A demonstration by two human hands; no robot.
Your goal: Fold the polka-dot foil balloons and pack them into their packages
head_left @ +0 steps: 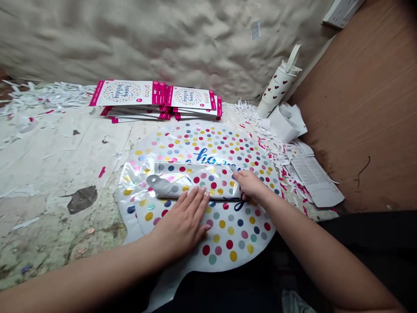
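Note:
Large round foil balloons [241, 237] with coloured dots and blue "happy" lettering lie flat at the table's near edge, apparently stacked. Across their middle rests a folded foil balloon [208, 179], a flat shiny dotted strip with a grey-white tail at its left end. My left hand [185, 219] presses on the strip's lower edge, fingers stretched out and palm down over the balloon below. At the strip's right end, my right hand [250, 184] pinches it between thumb and fingers; some of those fingertips are hidden.
Two stacks of pink-and-white "prima" packages, a left stack [127, 93] and a right stack [192, 98], stand behind. A heart-patterned tumbler [276, 89], a paper roll [286, 121] and flattened cardboard [312, 174] are at right. Shredded paper [48, 95] litters the table.

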